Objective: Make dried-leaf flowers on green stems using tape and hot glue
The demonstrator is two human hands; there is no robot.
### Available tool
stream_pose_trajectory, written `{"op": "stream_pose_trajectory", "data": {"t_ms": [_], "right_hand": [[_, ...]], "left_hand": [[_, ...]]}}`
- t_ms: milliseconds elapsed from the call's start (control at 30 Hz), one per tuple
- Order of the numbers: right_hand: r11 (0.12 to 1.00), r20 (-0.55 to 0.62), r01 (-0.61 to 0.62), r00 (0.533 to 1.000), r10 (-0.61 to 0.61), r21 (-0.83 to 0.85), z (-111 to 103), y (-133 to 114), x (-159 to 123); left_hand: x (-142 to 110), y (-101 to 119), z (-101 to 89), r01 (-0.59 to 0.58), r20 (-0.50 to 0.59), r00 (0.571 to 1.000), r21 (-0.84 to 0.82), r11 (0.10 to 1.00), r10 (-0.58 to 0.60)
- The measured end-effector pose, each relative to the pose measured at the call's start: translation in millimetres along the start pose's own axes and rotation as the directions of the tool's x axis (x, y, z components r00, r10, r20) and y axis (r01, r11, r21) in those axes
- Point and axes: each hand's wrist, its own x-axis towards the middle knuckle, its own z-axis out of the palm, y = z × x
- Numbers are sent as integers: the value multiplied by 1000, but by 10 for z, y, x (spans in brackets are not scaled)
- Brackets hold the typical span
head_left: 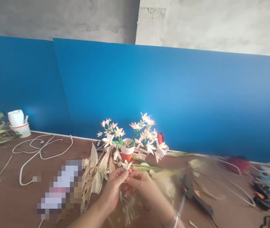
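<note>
Between my two hands is a small cream-coloured flower (126, 165), its pointed petals facing up and away from me. My left hand (116, 183) pinches it low down with thumb and fingers. From the other side my right hand (138, 182) closes on the same spot, fingertips meeting those of the left. Just behind stands a red and white paper cup (127, 153) holding green stems with many similar cream flowers (146, 136). Dried husk strips (99, 171) lie left of my hands. The flower's base is hidden by my fingers.
A black glue gun (196, 196) rests to the right, with its cord. White cable (40, 152) loops on the left near a blurred-out rectangle (59, 186). A white tub (21, 129) stands far left. Several tools and wires crowd the right edge. A blue partition (163, 95) borders the table.
</note>
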Motion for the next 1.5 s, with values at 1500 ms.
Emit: {"op": "stream_pose_trajectory", "data": {"t_ms": [1500], "right_hand": [[927, -326, 254, 932, -158, 276, -113, -562, -339]], "left_hand": [[-141, 256, 652, -74, 44, 997, 207, 976, 66]]}}
